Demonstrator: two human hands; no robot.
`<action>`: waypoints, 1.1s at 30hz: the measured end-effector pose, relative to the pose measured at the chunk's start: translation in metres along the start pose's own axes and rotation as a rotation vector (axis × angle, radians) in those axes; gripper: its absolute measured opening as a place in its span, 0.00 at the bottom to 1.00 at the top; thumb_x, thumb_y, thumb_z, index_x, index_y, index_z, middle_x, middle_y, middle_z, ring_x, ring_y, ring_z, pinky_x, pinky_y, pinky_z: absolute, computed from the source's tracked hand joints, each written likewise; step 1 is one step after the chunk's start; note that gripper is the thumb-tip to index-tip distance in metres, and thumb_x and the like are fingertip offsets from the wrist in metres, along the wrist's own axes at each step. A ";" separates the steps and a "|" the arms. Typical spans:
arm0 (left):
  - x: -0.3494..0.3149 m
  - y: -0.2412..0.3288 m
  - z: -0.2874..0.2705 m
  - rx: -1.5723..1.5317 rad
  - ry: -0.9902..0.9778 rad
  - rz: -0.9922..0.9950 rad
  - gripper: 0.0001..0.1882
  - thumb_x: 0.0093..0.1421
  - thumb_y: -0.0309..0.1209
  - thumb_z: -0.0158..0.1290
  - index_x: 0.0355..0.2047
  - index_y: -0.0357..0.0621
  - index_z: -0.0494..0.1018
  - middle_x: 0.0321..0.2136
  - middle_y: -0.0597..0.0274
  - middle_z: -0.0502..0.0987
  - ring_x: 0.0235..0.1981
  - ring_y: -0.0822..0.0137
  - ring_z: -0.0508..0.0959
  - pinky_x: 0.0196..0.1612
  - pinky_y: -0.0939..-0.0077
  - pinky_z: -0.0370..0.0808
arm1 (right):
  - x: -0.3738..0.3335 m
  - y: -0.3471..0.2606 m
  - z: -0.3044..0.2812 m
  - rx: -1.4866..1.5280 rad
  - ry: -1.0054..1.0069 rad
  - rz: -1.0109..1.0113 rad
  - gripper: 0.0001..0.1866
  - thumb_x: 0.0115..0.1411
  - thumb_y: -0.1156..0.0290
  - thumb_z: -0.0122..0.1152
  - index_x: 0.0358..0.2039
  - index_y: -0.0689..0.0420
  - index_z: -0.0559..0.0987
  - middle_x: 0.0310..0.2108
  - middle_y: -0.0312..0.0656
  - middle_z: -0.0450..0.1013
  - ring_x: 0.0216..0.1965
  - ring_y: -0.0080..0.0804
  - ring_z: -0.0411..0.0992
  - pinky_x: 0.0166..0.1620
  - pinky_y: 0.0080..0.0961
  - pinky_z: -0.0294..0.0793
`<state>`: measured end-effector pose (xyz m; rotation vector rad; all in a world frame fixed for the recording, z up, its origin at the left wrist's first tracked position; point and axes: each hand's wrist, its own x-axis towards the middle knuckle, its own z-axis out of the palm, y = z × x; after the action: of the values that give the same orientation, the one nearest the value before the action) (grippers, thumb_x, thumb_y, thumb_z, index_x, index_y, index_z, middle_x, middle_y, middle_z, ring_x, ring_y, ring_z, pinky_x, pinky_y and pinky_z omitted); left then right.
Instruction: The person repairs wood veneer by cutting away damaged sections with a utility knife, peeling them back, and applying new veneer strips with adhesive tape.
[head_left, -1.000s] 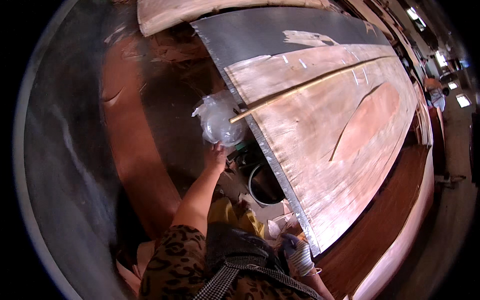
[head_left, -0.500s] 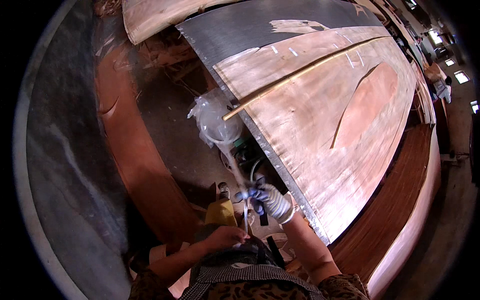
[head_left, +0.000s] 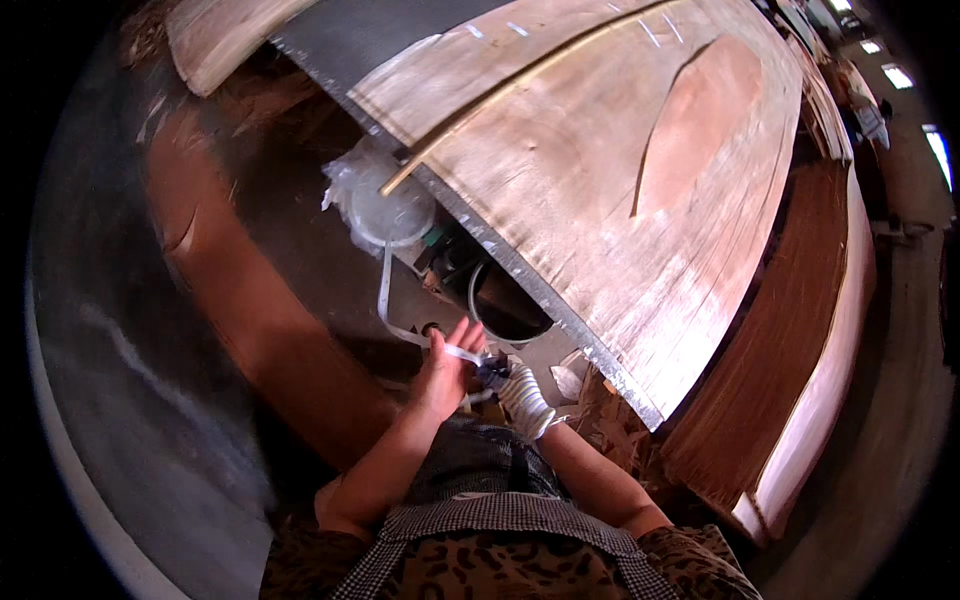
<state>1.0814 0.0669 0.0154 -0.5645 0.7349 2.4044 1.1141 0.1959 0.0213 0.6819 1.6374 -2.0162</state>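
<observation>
A white tape (head_left: 385,285) hangs in a loop from a round white tub-like thing wrapped in clear plastic (head_left: 385,205), beside the table's left edge. It runs across my bare left hand (head_left: 440,375), whose fingers stretch up and apart. My right hand (head_left: 522,395) wears a striped glove with dark fingertips. Its fingers close round the tape close by the left hand; their exact grip is partly hidden.
Wood veneer sheets (head_left: 590,170) cover the table ahead and right, with a thin wooden stick (head_left: 500,92) lying across them. Reddish-brown veneer (head_left: 250,320) stretches along the left. Veneer scraps (head_left: 610,420) lie below the table edge, near a dark bin (head_left: 510,305).
My left hand has risen from my lap to the tape and its fingers have spread. The tape has swung into a slack loop. The view has shifted, moving the table up and left.
</observation>
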 end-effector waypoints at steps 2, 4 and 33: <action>0.011 -0.002 -0.018 0.049 -0.022 -0.101 0.36 0.61 0.56 0.28 0.58 0.40 0.53 0.57 0.53 0.60 0.57 0.62 0.61 0.60 0.65 0.52 | 0.004 0.001 0.003 -0.029 -0.051 0.138 0.06 0.56 0.71 0.56 0.32 0.59 0.75 0.23 0.34 0.71 0.23 0.24 0.68 0.25 0.20 0.66; 0.029 0.017 -0.040 0.253 -0.119 -0.053 0.33 0.62 0.53 0.29 0.56 0.40 0.57 0.54 0.51 0.64 0.56 0.62 0.63 0.60 0.68 0.53 | 0.016 0.019 -0.009 -0.006 -0.004 -0.100 0.06 0.54 0.73 0.58 0.33 0.58 0.76 0.25 0.34 0.73 0.23 0.20 0.66 0.26 0.18 0.66; 0.111 -0.086 0.022 2.740 -0.426 0.100 0.40 0.51 0.53 0.49 0.57 0.41 0.56 0.59 0.58 0.55 0.63 0.65 0.47 0.63 0.52 0.29 | -0.383 0.288 -0.386 -0.312 1.451 1.013 0.09 0.56 0.75 0.50 0.36 0.63 0.75 0.25 0.39 0.73 0.22 0.34 0.70 0.26 0.30 0.69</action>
<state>1.0455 0.1821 -0.0585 1.0191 2.3927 -0.1645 1.6270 0.5328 -0.0221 2.4733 1.4686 -0.3477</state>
